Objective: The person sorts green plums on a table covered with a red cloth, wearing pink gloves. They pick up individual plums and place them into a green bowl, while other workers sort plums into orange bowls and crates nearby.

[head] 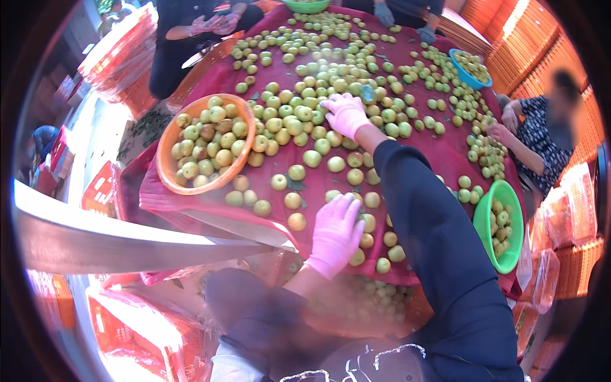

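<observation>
Many round green-yellow fruits point(336, 164) lie loose on a table covered by a dark red cloth point(281, 164). My right hand point(347, 114), in a pink glove, reaches far forward and rests palm down on the thick of the pile. Its underside is hidden, so whether it grips a fruit does not show. Closer to me, my left hand point(335, 234), also gloved in pink, is at the near edge of the cloth. Its fingers are apart and lie against a few fruits; no fruit is visibly gripped. Below the edge, more fruits point(382, 296) sit in an orange container, blurred.
An orange basin point(164, 162) of fruits, some browned, stands left. A green basin point(514, 253) and a blue basin point(458, 71) hold fruits at right. A metal bar point(143, 250) crosses from the left. Other people work around the table; stacked orange crates point(534, 52) stand behind.
</observation>
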